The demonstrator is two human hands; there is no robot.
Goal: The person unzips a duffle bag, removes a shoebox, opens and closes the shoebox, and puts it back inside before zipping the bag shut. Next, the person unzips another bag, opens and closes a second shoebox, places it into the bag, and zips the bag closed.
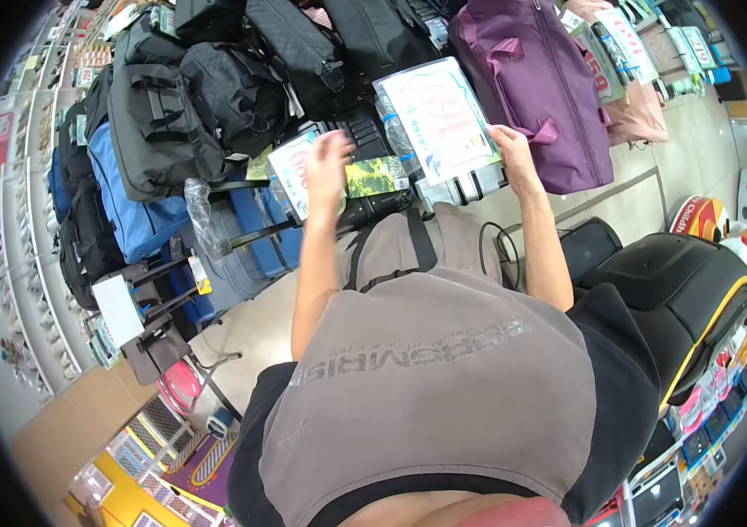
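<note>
My right hand pinches the lower right corner of a large white price sign with red figures. The sign leans over the suitcases, its left edge beside clear plastic wrap. My left hand is smeared by motion, and its fingers cannot be made out. It is in front of a smaller white price card with red figures; whether it touches the card I cannot tell. Between the two signs lies a yellow-green printed card. Just right of my right hand is a purple duffel bag.
Black and grey backpacks hang at the upper left, beside a blue bag. Blue suitcases stand below them. A grey bag is right in front of my body. A large black case with yellow trim stands to the right.
</note>
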